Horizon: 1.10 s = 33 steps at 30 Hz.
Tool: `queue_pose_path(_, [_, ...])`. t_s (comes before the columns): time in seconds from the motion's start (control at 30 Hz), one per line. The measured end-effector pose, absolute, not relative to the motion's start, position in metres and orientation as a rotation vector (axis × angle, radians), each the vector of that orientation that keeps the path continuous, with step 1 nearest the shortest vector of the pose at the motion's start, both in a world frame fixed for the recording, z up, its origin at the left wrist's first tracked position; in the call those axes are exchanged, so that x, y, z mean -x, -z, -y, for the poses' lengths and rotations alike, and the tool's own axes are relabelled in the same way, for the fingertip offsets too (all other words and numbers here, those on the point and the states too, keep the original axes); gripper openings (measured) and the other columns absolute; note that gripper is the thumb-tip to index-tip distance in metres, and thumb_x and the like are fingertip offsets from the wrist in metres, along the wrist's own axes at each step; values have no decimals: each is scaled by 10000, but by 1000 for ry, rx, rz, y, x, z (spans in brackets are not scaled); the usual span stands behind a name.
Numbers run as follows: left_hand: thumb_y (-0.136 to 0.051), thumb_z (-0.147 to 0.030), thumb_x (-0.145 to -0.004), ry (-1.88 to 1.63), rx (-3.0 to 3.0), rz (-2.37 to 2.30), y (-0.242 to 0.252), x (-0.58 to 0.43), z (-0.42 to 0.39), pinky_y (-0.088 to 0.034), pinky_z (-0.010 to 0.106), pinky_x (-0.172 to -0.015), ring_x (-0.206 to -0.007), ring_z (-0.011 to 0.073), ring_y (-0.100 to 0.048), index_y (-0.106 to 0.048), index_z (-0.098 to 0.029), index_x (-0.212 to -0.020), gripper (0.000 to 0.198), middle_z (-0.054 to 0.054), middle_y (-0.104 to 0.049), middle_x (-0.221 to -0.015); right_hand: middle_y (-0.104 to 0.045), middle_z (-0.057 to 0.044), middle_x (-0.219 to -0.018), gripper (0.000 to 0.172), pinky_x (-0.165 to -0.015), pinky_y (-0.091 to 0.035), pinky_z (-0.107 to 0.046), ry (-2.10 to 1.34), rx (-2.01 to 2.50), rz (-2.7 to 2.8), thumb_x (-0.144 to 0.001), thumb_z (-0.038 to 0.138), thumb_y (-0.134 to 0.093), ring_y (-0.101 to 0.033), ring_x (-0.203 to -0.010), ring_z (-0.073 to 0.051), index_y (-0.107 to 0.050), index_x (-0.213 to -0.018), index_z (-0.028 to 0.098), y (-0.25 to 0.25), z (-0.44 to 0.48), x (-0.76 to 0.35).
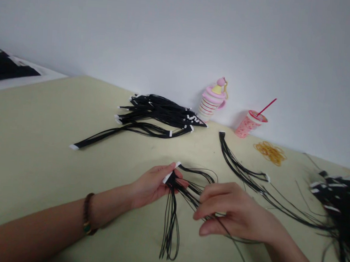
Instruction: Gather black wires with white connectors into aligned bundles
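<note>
My left hand grips a wire harness at its white connector, with thumb and fingers closed around that end. Thin black wires hang from it in a loop, and others run right toward my right hand. A second white connector end shows at the left fingertips. My right hand is over the wires, its fingers bent and the thumb apart from them. One loose wire trails below it toward the bottom edge. The palm side of the right hand is partly hidden.
A pile of black harnesses lies at the back, with one harness in front. Another harness lies to the right, near rubber bands. A pink striped cup, a tumbler with straw and a blurred wire heap stand around.
</note>
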<state>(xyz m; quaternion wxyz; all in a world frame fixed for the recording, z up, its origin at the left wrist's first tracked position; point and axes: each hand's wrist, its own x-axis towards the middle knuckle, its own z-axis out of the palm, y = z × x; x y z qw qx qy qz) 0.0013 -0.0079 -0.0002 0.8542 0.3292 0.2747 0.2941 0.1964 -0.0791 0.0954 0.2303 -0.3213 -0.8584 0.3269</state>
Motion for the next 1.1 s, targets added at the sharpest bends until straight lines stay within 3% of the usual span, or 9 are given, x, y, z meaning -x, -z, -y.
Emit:
queue_pose_path(0.07, [-515,-428,-816,-615,-688,-573,-1,-1,9,-432,280,-668,-765,191,-624,-593,-115,-799,323,96,-669,-742,-617,-24,-698,69,-558,-448,-219,-912,764,2104,-777,202,-625,-567,-618,-107,-654,-840,205,-103,84,-204])
queue_pose_path(0.13, [-516,-425,-816,-617,-688,-568,-2,-1,9,-432,284,-675,-774,196,-623,-596,-112,-809,324,87,-664,-726,-616,-16,-648,102,-513,-458,-248,-816,734,1830,-798,210,-598,-555,-538,-112,-651,-878,247,-112,90,-213])
queue_pose_path(0.27, [-504,-438,-819,-612,-687,-573,-2,-1,9,-432,284,-677,-796,196,-619,-584,-123,-799,326,81,-666,-740,-430,50,-419,67,-439,-442,-246,-645,697,1346,-780,290,-621,-367,-338,-67,-674,-801,256,-129,96,-230])
queue_pose_path(0.37, [-491,-447,-823,-585,-704,-589,-3,0,8,-431,269,-660,-782,187,-625,-581,-129,-789,332,86,-677,-742,-503,27,-574,59,-503,-468,-236,-700,714,1192,-741,341,-657,-452,-474,-77,-676,-730,287,-131,90,-234])
queue_pose_path(0.47, [-478,-444,-831,-519,-744,-595,-5,2,8,-426,260,-611,-668,169,-626,-597,-113,-770,357,109,-683,-702,-578,-3,-854,84,-529,-464,-248,-854,724,1349,-759,360,-629,-551,-685,-119,-670,-726,295,-116,77,-227])
queue_pose_path(0.57, [-489,-446,-824,-450,-774,-602,-7,3,8,-423,258,-586,-587,161,-614,-611,-96,-740,380,117,-672,-625,-554,10,-596,127,-454,-425,-218,-1055,957,1557,-850,243,-514,-504,-477,-88,-630,-894,217,-87,67,-208])
queue_pose_path(0.63, [-491,-456,-819,-435,-776,-614,-7,4,8,-425,255,-590,-579,157,-612,-613,-99,-737,385,105,-666,-603,-547,23,-587,212,-435,-403,-201,-1052,1220,1677,-837,249,-516,-484,-445,-78,-560,-1032,178,-65,65,-192])
queue_pose_path(0.8, [-492,-459,-815,-441,-730,-648,-8,5,6,-428,234,-568,-580,143,-602,-606,-112,-752,371,77,-658,-599,-560,-15,-602,194,-543,-387,-217,-332,1360,2074,-820,179,-441,-506,-544,-97,-576,-685,145,-32,68,-167])
queue_pose_path(1.1, [-512,-447,-806,-433,-674,-659,-6,6,4,-435,222,-542,-591,150,-608,-603,-112,-759,350,72,-654,-595,-461,38,-460,173,-400,-279,-185,-335,1413,2054,-703,117,-468,-370,-390,-57,-518,-541,150,-27,69,-163])
